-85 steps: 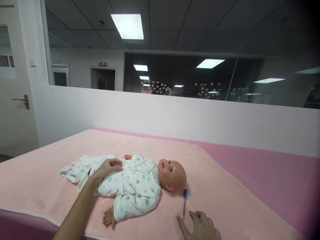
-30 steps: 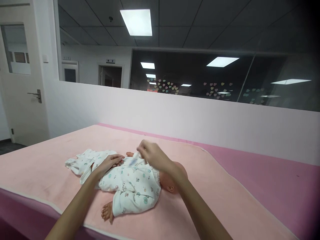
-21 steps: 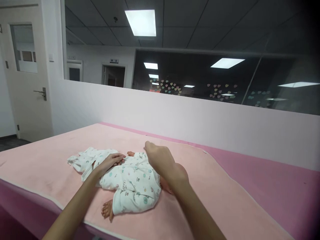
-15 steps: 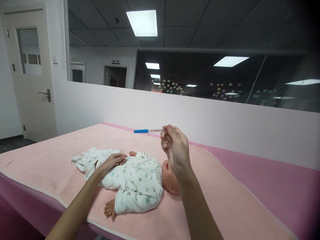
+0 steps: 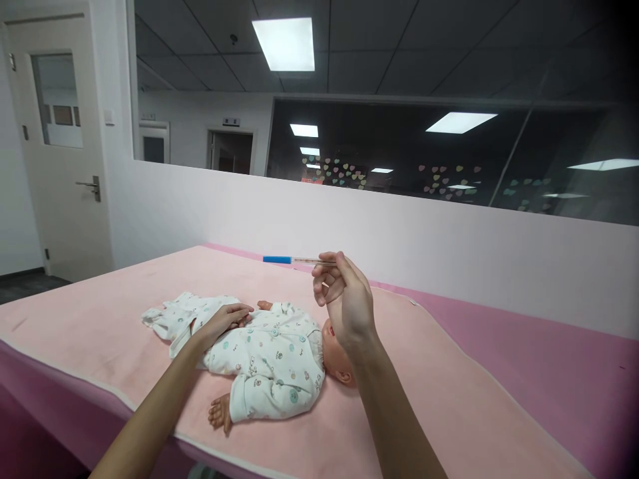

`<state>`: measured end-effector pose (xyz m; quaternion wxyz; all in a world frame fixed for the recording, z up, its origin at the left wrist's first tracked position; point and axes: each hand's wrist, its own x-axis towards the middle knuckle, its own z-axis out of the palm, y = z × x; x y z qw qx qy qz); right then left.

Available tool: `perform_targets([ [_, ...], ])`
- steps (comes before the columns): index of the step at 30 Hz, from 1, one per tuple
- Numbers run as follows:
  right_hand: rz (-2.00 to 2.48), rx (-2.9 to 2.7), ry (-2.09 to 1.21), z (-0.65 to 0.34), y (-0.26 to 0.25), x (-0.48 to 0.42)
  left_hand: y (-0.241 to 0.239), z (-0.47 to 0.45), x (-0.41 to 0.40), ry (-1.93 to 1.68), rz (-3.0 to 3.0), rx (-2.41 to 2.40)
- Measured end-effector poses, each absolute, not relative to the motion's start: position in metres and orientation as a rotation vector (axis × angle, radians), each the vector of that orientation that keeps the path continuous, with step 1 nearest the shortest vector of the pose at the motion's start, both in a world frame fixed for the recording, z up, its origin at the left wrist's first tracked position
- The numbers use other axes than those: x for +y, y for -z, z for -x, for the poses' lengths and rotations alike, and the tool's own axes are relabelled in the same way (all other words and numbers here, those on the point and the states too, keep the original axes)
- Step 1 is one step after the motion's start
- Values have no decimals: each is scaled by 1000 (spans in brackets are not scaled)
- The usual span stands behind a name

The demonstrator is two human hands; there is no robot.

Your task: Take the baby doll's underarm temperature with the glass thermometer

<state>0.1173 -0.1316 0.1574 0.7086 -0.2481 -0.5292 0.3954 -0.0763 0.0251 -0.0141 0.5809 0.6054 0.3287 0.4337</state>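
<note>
A baby doll (image 5: 279, 362) in white printed clothes lies on its back, its head to the right and its legs to the left. My left hand (image 5: 225, 322) rests flat on the doll's lower body, fingers stretched out. Above the doll's head, my right hand (image 5: 349, 293) pinches the clear end of a glass thermometer (image 5: 305, 261) between thumb and fingers. The thermometer is held level, with its blue tip (image 5: 277, 259) pointing left. My right hand and wrist hide part of the doll's head (image 5: 335, 362).
A pink mat (image 5: 439, 399) with a pale edge covers the table under the doll. Behind it stands a low white wall (image 5: 239, 206) with a large window (image 5: 359, 133) above. At the far left is a closed door (image 5: 64, 193).
My right hand has moved slightly to the left with the thermometer, which now lies a little further left. My left hand stays on the doll.
</note>
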Motion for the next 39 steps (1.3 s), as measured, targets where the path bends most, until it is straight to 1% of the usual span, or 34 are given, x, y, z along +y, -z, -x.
perform_targets([
  [4, 509, -1347, -825, -130, -182, -139, 11, 76, 21, -1002, -1410, 771],
  [7, 594, -1464, -691, -133, -189, -138, 10, 76, 20, -1008, -1404, 774],
  [11, 776, -1626, -549, -127, -177, -129, 11, 76, 21, -1012, -1407, 769],
  [16, 801, -1534, -390, -134, -163, -127, 12, 76, 23, -1004, -1422, 793],
  [19, 925, -1517, -232, -136, -149, -122, 14, 77, 26, -1001, -1419, 802],
  [21, 997, -1548, -189, -135, -136, -119, 16, 77, 28, -999, -1415, 814],
  [23, 981, -1526, -256, -135, -127, -122, 17, 78, 29, -987, -1414, 820],
  [28, 718, -1184, -675, -149, -124, -143, 13, 79, 23, -978, -1436, 799],
  [30, 675, -1126, -789, -152, -126, -149, 11, 78, 21, -978, -1437, 811],
  [33, 646, -1070, -873, -148, -126, -153, 12, 78, 21, -979, -1435, 830],
  [39, 620, -1077, -911, -141, -122, -152, 16, 78, 27, -989, -1404, 828],
])
